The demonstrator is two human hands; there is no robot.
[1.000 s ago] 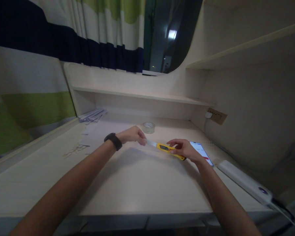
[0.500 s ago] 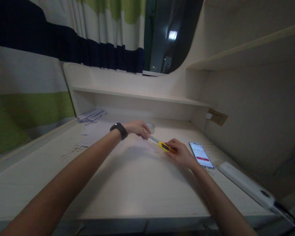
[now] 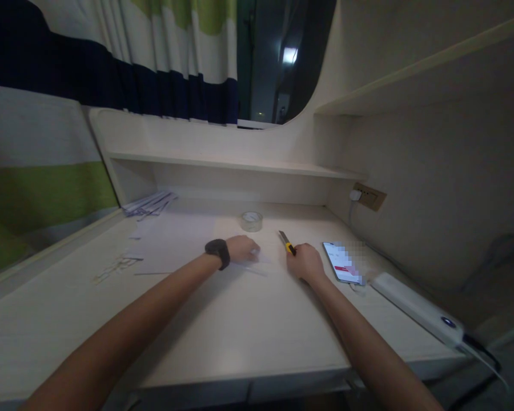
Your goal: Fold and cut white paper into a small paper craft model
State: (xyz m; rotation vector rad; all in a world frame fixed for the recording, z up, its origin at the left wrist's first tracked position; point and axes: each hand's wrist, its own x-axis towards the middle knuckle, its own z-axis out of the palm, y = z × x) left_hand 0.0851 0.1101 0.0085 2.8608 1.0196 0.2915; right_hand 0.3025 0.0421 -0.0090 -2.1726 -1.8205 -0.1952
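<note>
My right hand is closed around a yellow utility knife, whose blade points away from me toward the back of the desk. My left hand, with a black band on the wrist, rests fingers-down on a white sheet of paper lying flat on the pale desk. The two hands sit about a hand's width apart. A roll of clear tape stands just behind them.
A lit phone lies right of my right hand, with a white power strip beyond it near the desk's right edge. Paper strips are piled at the back left. A shelf runs along the back wall.
My left hand let go of the knife blade and came down onto the paper. My right hand turned the knife so the blade points away. The view shifted slightly.
</note>
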